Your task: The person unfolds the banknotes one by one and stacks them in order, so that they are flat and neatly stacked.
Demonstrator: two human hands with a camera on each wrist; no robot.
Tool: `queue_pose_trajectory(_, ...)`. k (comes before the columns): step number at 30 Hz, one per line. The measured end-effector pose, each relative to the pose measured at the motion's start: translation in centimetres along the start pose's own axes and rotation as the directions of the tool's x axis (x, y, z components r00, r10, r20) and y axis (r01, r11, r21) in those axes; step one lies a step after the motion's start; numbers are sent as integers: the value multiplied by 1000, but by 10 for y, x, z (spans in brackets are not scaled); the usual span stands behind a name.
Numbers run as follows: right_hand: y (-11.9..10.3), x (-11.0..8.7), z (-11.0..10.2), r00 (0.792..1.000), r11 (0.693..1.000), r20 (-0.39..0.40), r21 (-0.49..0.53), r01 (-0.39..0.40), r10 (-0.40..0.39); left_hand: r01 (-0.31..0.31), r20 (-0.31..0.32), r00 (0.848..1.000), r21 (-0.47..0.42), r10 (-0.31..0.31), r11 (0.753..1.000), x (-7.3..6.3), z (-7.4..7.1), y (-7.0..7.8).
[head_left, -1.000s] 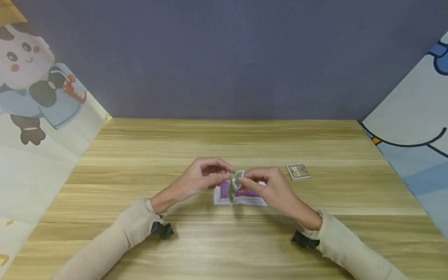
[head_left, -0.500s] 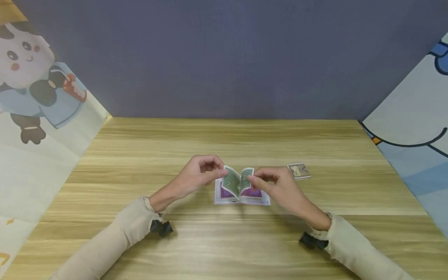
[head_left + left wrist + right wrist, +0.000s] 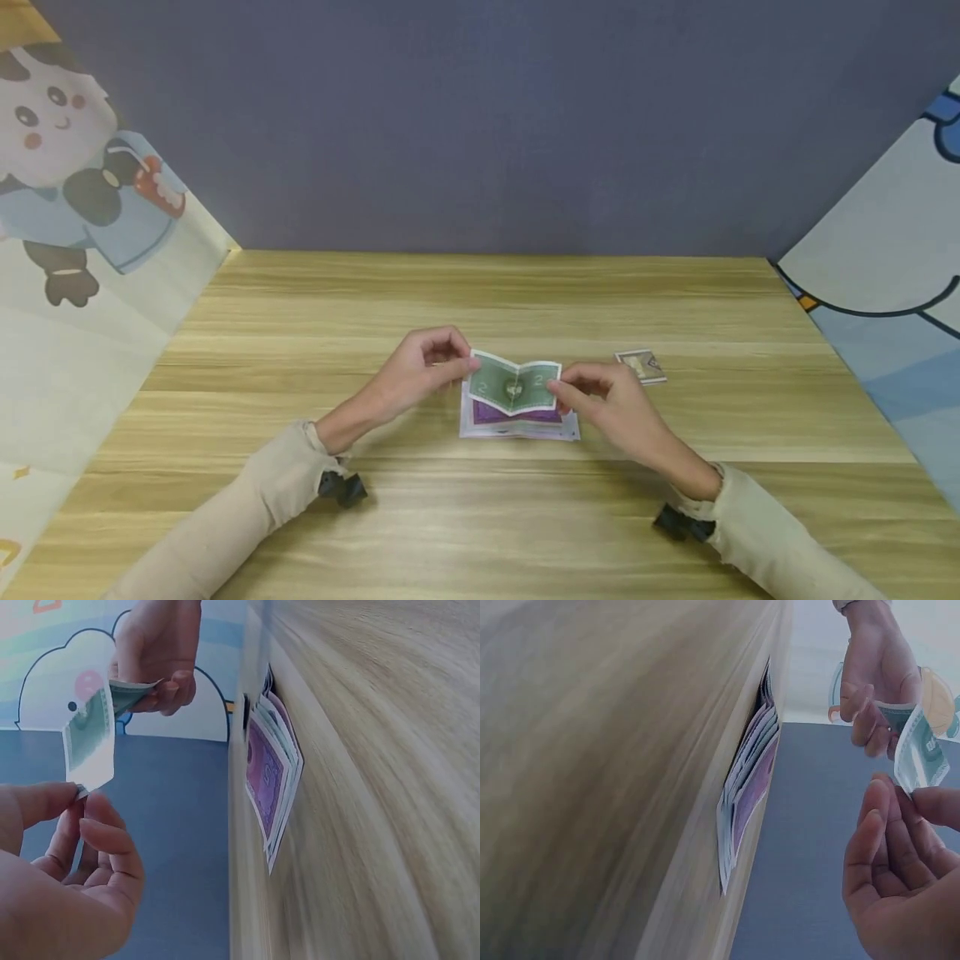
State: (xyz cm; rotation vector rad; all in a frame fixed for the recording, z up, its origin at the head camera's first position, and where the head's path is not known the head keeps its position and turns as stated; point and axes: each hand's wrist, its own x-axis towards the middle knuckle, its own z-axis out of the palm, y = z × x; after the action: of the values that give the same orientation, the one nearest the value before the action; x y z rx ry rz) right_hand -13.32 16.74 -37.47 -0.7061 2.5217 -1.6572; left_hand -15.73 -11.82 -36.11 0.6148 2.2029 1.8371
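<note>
A green play banknote (image 3: 538,392) with a 2 on each half spreads between the hands, creased down its middle in a shallow V. My left hand (image 3: 412,375) pinches its left end between thumb and fingers. At the other end my right hand (image 3: 618,412) pinches it likewise. Below the green note lies a small stack of notes (image 3: 480,431) on the table, a purple one (image 3: 487,413) on top. The left wrist view shows the held note (image 3: 88,742) raised off the stack (image 3: 274,772). The stack's upper part is hidden in the head view.
A small brownish note or folded paper (image 3: 647,367) lies behind the right hand, partly covered by it. The wooden table (image 3: 337,292) ends at a dark blue panel (image 3: 480,125), with cartoon-printed walls (image 3: 112,333) on both sides.
The green banknote has gone from folded nearly shut to spread out. My right hand has moved to the right and my left slightly left, each keeping its end of the note.
</note>
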Motion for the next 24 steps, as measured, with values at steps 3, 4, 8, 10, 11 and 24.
queue_pose_trajectory(3, 3, 1, -1, 1000, 1000, -7, -18, -17, 17, 19, 9, 1000, -10, -19, 1000, 0, -2, -2)
queue_pose_trajectory(4, 4, 2, -2, 1000, 999, -9, -25, -25, 25, 21, 13, 1000, -10, -21, 1000, 0, -2, -3)
queue_pose_trajectory(8, 8, 4, -4, 997, 997, -2, -38, -73, 73, 27, 16, 1000, 21, -27, 999, 1, -4, -6)
queue_pose_trajectory(10, 9, 4, -5, 996, 995, 6, -41, -92, 92, 39, 10, 999, 50, -39, 998, 3, -4, -7)
queue_pose_trajectory(11, 10, 5, -6, 995, 994, 10, -47, -94, 94, 49, 5, 999, 67, -50, 996, 4, -4, -8)
queue_pose_trajectory(24, 28, 13, -8, 978, 958, 143, -265, -111, 153, 216, 32, 971, 293, -235, 932, 12, 3, -19)
